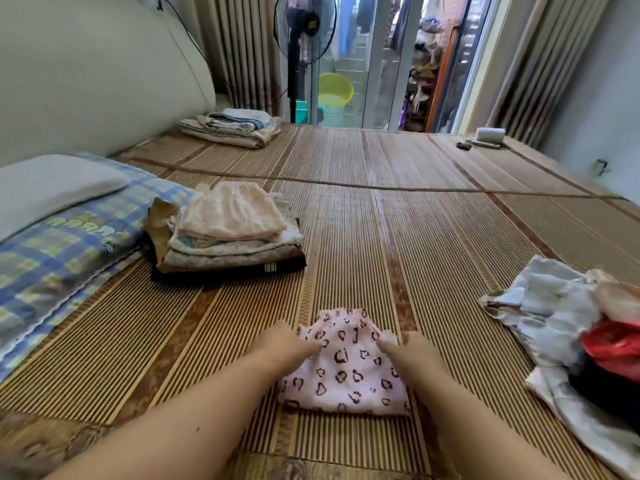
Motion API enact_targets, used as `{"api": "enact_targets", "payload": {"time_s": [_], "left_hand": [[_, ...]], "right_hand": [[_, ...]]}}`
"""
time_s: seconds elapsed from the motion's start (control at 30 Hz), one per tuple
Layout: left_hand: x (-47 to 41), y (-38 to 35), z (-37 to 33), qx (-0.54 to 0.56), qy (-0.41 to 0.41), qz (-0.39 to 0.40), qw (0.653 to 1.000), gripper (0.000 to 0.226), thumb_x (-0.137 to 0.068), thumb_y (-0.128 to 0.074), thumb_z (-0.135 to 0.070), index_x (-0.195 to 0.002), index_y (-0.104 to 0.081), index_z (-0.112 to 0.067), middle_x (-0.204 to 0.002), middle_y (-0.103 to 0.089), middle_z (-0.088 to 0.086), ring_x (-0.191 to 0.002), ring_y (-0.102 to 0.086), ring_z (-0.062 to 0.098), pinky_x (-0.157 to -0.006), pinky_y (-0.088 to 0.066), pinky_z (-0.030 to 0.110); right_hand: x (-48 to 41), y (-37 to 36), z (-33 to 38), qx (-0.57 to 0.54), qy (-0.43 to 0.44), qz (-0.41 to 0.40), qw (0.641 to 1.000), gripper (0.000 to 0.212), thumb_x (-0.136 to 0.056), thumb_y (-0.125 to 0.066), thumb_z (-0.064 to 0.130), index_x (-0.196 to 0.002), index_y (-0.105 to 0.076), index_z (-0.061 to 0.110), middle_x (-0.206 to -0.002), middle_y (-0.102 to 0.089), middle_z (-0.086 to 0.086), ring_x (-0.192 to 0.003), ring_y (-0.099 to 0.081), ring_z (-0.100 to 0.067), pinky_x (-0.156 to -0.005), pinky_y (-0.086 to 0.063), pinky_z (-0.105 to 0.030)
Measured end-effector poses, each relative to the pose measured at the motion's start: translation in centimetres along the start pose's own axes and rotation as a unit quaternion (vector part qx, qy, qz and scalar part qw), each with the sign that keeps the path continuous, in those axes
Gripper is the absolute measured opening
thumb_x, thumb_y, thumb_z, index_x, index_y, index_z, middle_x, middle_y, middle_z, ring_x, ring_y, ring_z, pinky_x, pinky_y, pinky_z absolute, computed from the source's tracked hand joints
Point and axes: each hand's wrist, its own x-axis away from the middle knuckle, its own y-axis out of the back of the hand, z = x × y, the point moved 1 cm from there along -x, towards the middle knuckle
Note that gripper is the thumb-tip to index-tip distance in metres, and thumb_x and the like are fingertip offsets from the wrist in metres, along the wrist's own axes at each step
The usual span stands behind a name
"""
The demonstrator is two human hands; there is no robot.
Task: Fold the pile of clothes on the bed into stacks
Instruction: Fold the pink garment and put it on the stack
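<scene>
My left hand (289,342) and right hand (414,348) each pinch the pink heart-print garment (349,382) lying on the bed's mat (450,237).

- We reach both bare forearms forward from the lower edge of the view, and they angle in toward the middle.
- Our left hand (287,342) lies back-up with a straight wrist, its fingers (311,347) curled inward and pinching the garment (349,375) at its left side.
- Our right hand (414,348) mirrors it, back up, fingers (385,345) curled onto the garment's right side.
- Our hands sit level, near each other but apart, fingertips pointing at one another.
</scene>
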Motion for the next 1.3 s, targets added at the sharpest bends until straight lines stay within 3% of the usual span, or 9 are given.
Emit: {"api": "enact_targets", "payload": {"time_s": [0.17, 0.27, 0.37, 0.47, 0.57, 0.77, 1.0, 1.17, 1.3], "left_hand": [[-0.4, -0.7, 1.1, 0.133, 0.023, 0.026, 0.99, 0.062, -0.085, -0.067, -0.033, -0.138, -0.039, -0.019, -0.102, -0.06, 0.003, -0.077, -0.067, 0.015, -0.067, -0.059, 0.03], [0.3, -0.2, 1.7, 0.259, -0.018, 0.073, 0.963, 0.073, -0.089, -0.06, -0.011, -0.145, -0.025, -0.043, -0.108, -0.06, 0.005, -0.066, -0.062, 0.017, -0.056, -0.052, 0.025], [0.7, -0.2, 1.6, 0.235, -0.095, 0.147, 0.956, 0.074, -0.089, -0.052, 0.0, -0.128, -0.038, -0.061, -0.142, -0.047, 0.01, -0.062, -0.054, 0.011, -0.06, -0.049, 0.027], [1.1, -0.3, 1.1, 0.201, -0.097, 0.178, 0.959, 0.065, -0.089, -0.043, 0.007, -0.133, -0.05, -0.04, -0.15, -0.038, 0.004, -0.071, -0.061, 0.016, -0.066, -0.053, 0.026], [0.8, 0.0, 1.2, 0.219, -0.08, 0.188, 0.954, 0.061, -0.09, -0.046, 0.006, -0.141, -0.045, -0.027, -0.142, -0.045, 0.003, -0.095, -0.07, 0.027, -0.084, -0.058, 0.042], [-0.9, 7.3, 0.5, 0.32, -0.148, 0.146, 0.925, 0.059, -0.085, -0.058, 0.003, -0.131, -0.054, -0.033, -0.111, -0.072, -0.004, -0.098, -0.07, 0.017, -0.08, -0.058, 0.035], [-7.6, 21.3, -0.7, 0.347, -0.178, -0.016, 0.921, 0.067, -0.084, -0.042, 0.017, -0.126, -0.054, -0.034, -0.096, -0.075, 0.003, -0.076, -0.071, 0.022, -0.058, -0.057, 0.029], [-15.4, 26.9, 0.7, 0.178, -0.133, -0.114, 0.968, 0.071, -0.077, -0.044, 0.008, -0.136, -0.052, -0.031, -0.119, -0.062, 0.004, -0.091, -0.065, 0.023, -0.069, -0.053, 0.032], [-20.2, 27.4, 1.5, -0.053, -0.129, -0.232, 0.963, 0.053, -0.084, -0.053, -0.02, -0.135, -0.052, -0.033, -0.145, -0.044, 0.011, -0.126, -0.049, 0.029, -0.098, -0.042, 0.036]], "right_hand": [[0.0, -0.1, -0.3, 0.06, 0.028, 0.039, 0.997, 0.034, -0.088, -0.058, 0.043, -0.083, -0.065, 0.01, -0.078, -0.064, 0.0, -0.063, -0.055, -0.012, -0.058, -0.042, -0.027], [0.2, 0.0, -0.5, -0.005, 0.058, 0.03, 0.998, 0.014, -0.09, -0.06, 0.031, -0.1, -0.053, 0.025, -0.089, -0.06, 0.004, -0.068, -0.056, -0.008, -0.056, -0.044, -0.022], [0.2, 0.0, -0.8, -0.07, 0.081, 0.1, 0.989, 0.047, -0.092, -0.057, 0.012, -0.129, -0.048, 0.04, -0.116, -0.061, 0.001, -0.071, -0.062, -0.008, -0.054, -0.051, -0.02], [0.5, 0.0, -0.8, -0.05, 0.086, 0.157, 0.982, 0.048, -0.092, -0.046, -0.001, -0.128, -0.058, 0.028, -0.125, -0.054, 0.007, -0.087, -0.063, -0.007, -0.063, -0.054, -0.016], [0.5, 0.2, -0.5, -0.087, 0.073, 0.196, 0.974, 0.05, -0.091, -0.048, -0.004, -0.131, -0.056, 0.025, -0.133, -0.053, 0.001, -0.071, -0.064, -0.006, -0.055, -0.049, -0.015], [-0.6, 2.8, 8.2, -0.139, 0.191, 0.165, 0.958, 0.047, -0.093, -0.054, 0.006, -0.133, -0.052, 0.029, -0.104, -0.067, -0.003, -0.068, -0.069, -0.017, -0.064, -0.058, -0.03], [-6.8, 1.6, 24.4, -0.119, 0.342, 0.127, 0.924, 0.048, -0.094, -0.051, 0.003, -0.133, -0.053, 0.03, -0.104, -0.064, 0.005, -0.087, -0.069, -0.027, -0.077, -0.059, -0.037], [-13.3, -3.3, 31.8, -0.041, 0.393, 0.104, 0.913, 0.041, -0.095, -0.048, 0.013, -0.134, -0.053, 0.025, -0.091, -0.056, 0.013, -0.076, -0.053, -0.003, -0.063, -0.046, -0.014], [-17.7, -7.0, 33.6, 0.142, 0.355, 0.026, 0.924, 0.043, -0.094, -0.045, 0.021, -0.135, -0.051, 0.03, -0.138, -0.049, -0.005, -0.109, -0.058, -0.022, -0.092, -0.05, -0.035]]}}
